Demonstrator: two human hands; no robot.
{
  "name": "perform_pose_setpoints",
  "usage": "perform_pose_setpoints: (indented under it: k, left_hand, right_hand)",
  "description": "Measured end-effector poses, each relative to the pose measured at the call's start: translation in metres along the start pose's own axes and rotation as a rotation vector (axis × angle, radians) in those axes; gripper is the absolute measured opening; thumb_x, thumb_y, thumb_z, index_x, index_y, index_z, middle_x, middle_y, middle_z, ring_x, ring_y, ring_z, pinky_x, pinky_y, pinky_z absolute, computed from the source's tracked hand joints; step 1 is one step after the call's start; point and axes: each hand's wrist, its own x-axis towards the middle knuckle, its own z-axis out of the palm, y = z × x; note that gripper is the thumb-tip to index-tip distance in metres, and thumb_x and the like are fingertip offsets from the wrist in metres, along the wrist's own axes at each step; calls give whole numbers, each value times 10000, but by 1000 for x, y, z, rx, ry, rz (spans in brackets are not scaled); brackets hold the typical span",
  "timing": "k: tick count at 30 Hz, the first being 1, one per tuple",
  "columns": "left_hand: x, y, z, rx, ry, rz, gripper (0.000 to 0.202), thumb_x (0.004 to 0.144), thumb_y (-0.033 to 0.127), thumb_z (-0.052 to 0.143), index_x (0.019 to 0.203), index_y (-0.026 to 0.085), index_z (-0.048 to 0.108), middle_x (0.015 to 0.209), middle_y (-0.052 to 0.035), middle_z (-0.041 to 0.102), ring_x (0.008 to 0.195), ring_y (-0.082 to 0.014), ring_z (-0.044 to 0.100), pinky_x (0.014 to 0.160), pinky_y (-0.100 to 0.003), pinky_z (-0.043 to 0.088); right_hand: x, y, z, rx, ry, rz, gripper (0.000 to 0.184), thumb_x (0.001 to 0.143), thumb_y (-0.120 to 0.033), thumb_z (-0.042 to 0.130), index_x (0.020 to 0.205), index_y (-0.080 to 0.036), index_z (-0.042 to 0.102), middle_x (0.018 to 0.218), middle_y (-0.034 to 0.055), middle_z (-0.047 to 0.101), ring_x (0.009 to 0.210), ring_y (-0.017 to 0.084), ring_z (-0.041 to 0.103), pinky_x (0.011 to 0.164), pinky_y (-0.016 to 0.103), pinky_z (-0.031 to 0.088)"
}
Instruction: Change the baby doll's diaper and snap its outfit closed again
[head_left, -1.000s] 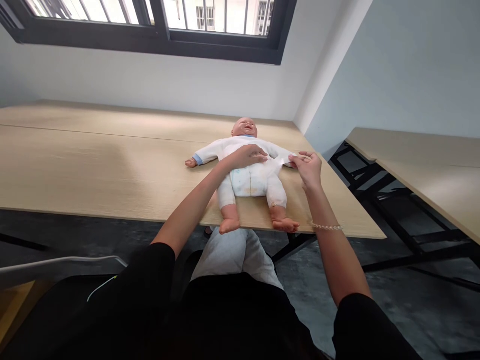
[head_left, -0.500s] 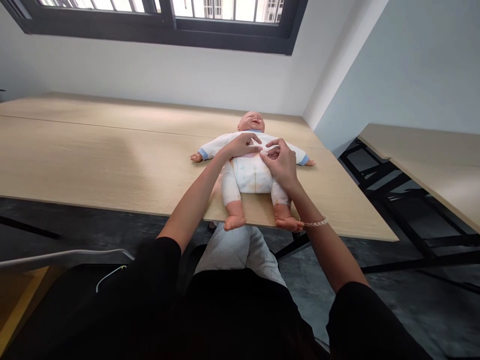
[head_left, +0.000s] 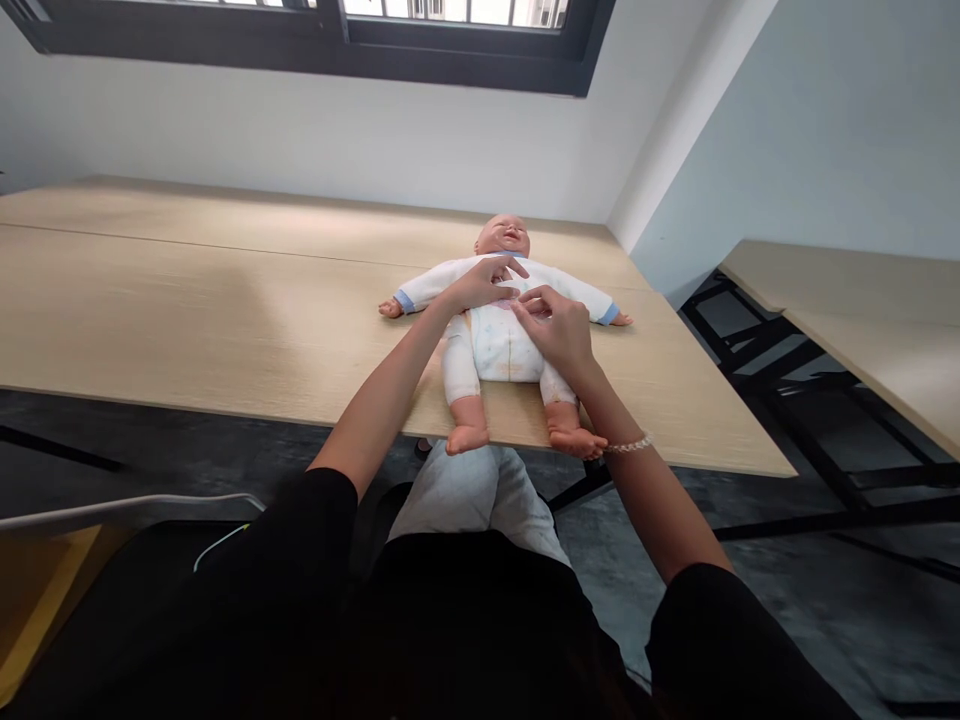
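A baby doll (head_left: pixel 501 345) in white clothes with blue cuffs lies on its back on the wooden table (head_left: pixel 187 310), its bare feet at the near edge. My left hand (head_left: pixel 484 284) rests on the doll's chest with the fingers stretched forward. Just to its right, my right hand (head_left: pixel 555 325) lies over the doll's belly, fingers curled and pinching at the white garment. A bead bracelet circles my right wrist.
A second wooden table (head_left: pixel 862 310) on a black frame stands to the right across a gap of dark floor. A white wall and a black-framed window run behind the table. A chair edge (head_left: pixel 112 510) shows at lower left.
My right hand came in from the doll's right side, where it pinched a strip of cloth, and now sits on the belly. The left hand shifted slightly up the chest.
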Motion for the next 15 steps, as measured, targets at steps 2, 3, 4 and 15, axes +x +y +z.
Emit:
perform_pose_setpoints:
  k: [2,3,4,15]
  left_hand:
    - [0,3,2,30,3,-16,254,783,162,670,1036,162,662,701,35,492,678,-124,470,670,-247,383]
    - [0,6,4,62,11,-28,238,788,166,666,1026,163,661,706,30,493,689,-131,474,685,-253,394]
    - [0,10,5,111,29,-42,225,791,167,667,1016,164,660,724,20,507,714,-141,489,712,-264,411]
    - [-116,58,12,630,478,-139,119,973,255,518,967,207,626,1097,-94,681,1116,-261,576,1015,-382,428]
  right_hand:
    - [-3,-4,1,-77,-56,-66,252,958,-416,585,1019,-206,712,934,72,763,935,260,704,876,367,513]
    - [-4,-5,2,-98,-95,-106,281,971,-424,566,1033,-206,733,974,77,769,961,268,704,879,368,509]
    - [-5,-6,3,-113,-138,-140,311,984,-432,545,1041,-207,752,1005,78,773,972,272,706,876,366,505]
    - [-21,1,-9,-138,-396,-162,689,1020,-504,452,1653,-258,339,1389,107,660,1085,356,691,950,457,518]
